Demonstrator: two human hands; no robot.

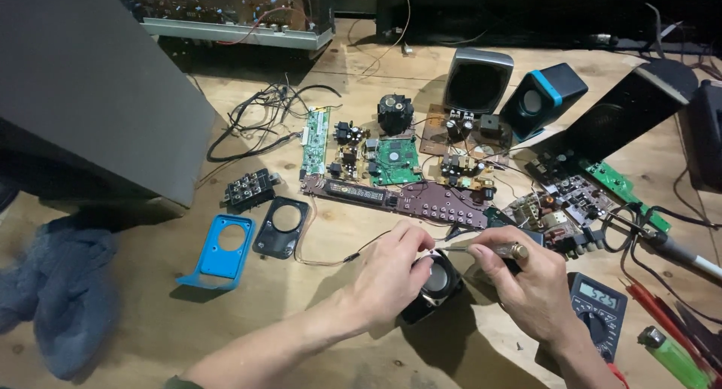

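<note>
On the plywood bench (150, 314), my left hand (391, 272) curls over a small black speaker (436, 284), fingers pinched on its rim. My right hand (523, 284), just beside it, grips a brass-ended tool (492, 247) with the tip over the speaker. Multimeter (598, 310) right of my right hand, circuit boards (406, 186) beyond both, blue bracket (222, 250) and grey cloth (64, 291) far left. Room dim.

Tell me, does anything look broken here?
Yes. A speaker under the left hand is out of its case, its blue frame lies apart, and bare circuit boards are strewn across the table.
</note>
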